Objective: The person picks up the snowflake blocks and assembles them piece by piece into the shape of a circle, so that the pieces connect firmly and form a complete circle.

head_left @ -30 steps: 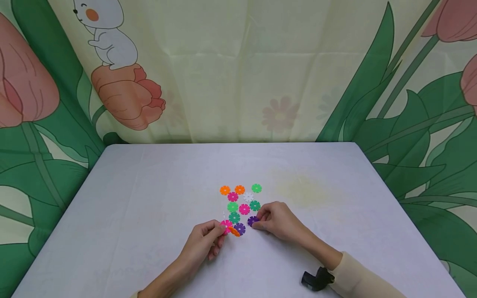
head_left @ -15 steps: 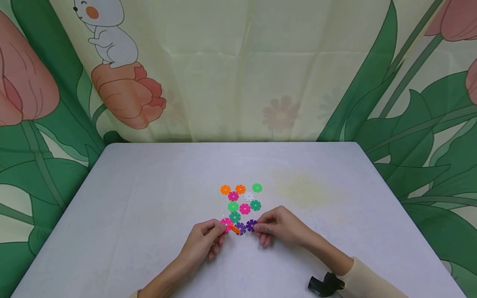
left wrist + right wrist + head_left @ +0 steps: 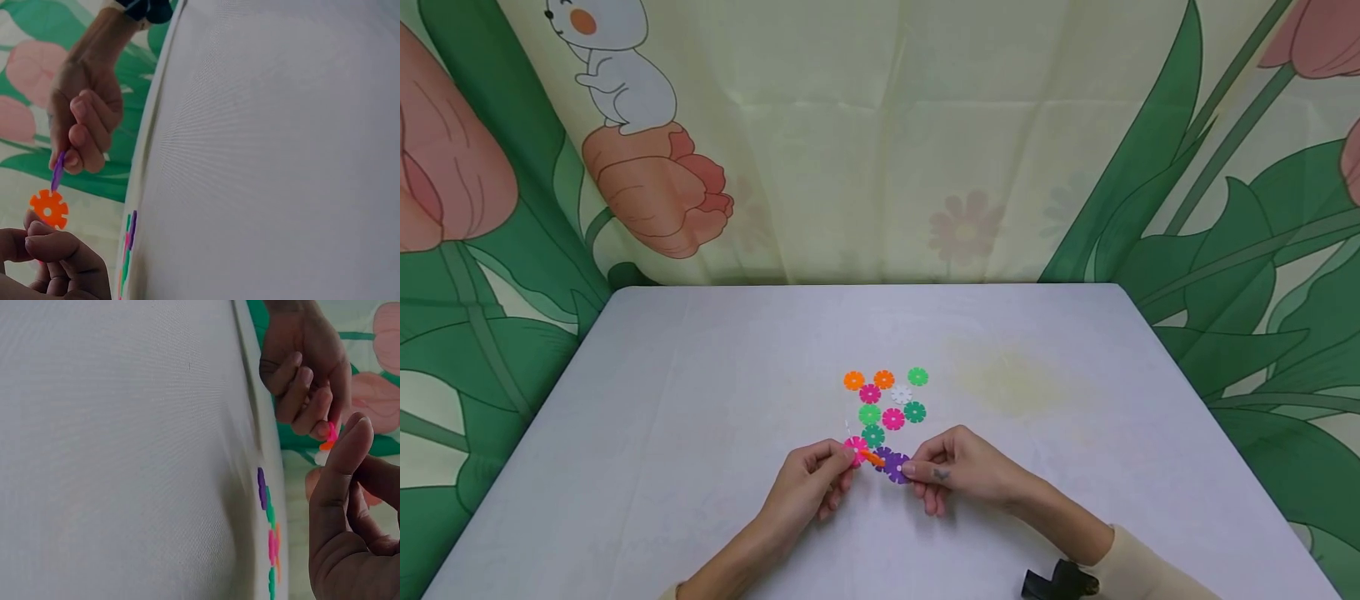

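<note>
The left hand [image 3: 811,482] is still pinching a pink disc [image 3: 854,446]. The right hand [image 3: 964,472] is bringing a pinched purple disc [image 3: 895,471] nearer it.

Loose discs [image 3: 889,422] lie on the table [image 3: 700,400] below frame centre. Lower still, held discs [image 3: 892,471] sit between the left hand [image 3: 811,483], at left, and the right hand [image 3: 966,468], at right.

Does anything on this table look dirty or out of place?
Yes: a faint yellowish patch on the white tabletop, beyond the right hand and right of the small, notched, multicoloured discs. It interrupts an otherwise pale surface, perhaps a stain; its cause isn't visible.
</note>
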### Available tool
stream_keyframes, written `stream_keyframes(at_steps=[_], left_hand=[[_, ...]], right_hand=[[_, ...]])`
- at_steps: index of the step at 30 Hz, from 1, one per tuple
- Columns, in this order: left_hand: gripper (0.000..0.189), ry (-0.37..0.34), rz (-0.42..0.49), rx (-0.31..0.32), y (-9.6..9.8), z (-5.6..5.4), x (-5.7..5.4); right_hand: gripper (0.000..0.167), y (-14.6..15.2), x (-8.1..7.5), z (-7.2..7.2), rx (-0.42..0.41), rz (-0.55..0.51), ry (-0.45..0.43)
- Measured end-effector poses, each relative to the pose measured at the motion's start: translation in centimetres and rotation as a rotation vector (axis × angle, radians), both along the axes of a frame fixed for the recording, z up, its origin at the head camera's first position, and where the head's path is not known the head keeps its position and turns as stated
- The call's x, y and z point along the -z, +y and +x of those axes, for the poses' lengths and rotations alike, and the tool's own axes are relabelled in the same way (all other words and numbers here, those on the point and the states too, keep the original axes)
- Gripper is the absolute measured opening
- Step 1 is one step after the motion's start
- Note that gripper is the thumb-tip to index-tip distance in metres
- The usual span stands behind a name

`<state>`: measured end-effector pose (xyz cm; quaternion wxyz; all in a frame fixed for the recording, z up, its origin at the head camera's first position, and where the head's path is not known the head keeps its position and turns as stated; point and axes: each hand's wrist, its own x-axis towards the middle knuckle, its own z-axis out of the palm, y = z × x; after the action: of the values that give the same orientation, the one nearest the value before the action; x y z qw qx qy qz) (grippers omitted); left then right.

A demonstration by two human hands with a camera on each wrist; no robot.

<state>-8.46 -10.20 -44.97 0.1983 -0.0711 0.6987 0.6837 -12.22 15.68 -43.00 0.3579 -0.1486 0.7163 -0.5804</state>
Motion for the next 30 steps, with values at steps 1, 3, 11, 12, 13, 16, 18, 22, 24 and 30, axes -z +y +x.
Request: stream_keyframes(at_steps=[1, 3, 11, 12, 13, 16, 18, 22, 24, 30], left_hand=[[0.03, 0.0, -0.001, 0.003, 0.01, 0.03, -0.01], [0.031, 0.0, -0.001, 0.01, 0.04, 0.1, 0.01], [0.033, 0.001, -0.012, 0.021, 0.19, 0.18, -0.02], [0.033, 0.0, -0.013, 0.022, 0.19, 0.2, -0.03], [0.033, 0.0, -0.016, 0.023, 0.2, 0.2, -0.04], [0.032, 0.0, -0.018, 0.026, 0.18, 0.26, -0.11], [0.032, 0.002, -0.017, 0.029, 0.18, 0.27, -0.12], [0.031, 0.001, -0.005, 0.035, 0.21, 0.33, -0.14], [0.031, 0.003, -0.003, 0.039, 0.23, 0.37, -0.09], [0.028, 0.014, -0.019, 0.043, 0.26, 0.55, 0.14]], right_hand=[[0.034, -0.03, 0.02, 0.01, -0.001, -0.004, -0.002], [0.034, -0.08, 0.09, 0.02, 0.001, -0.006, -0.007], [0.035, -0.29, 0.23, 0.12, 0.012, 0.003, -0.019], [0.035, -0.32, 0.23, 0.13, 0.012, 0.002, -0.019], [0.035, -0.33, 0.23, 0.14, 0.013, 0.001, -0.019], [0.035, -0.35, 0.23, 0.14, 0.011, -0.006, -0.021], [0.036, -0.34, 0.23, 0.14, 0.012, -0.009, -0.019], [0.036, -0.31, 0.3, 0.15, 0.026, -0.012, -0.016], [0.036, -0.29, 0.44, 0.21, 0.025, -0.018, -0.015], [0.041, -0.32, 0.97, 0.57, 0.015, -0.053, -0.02]])
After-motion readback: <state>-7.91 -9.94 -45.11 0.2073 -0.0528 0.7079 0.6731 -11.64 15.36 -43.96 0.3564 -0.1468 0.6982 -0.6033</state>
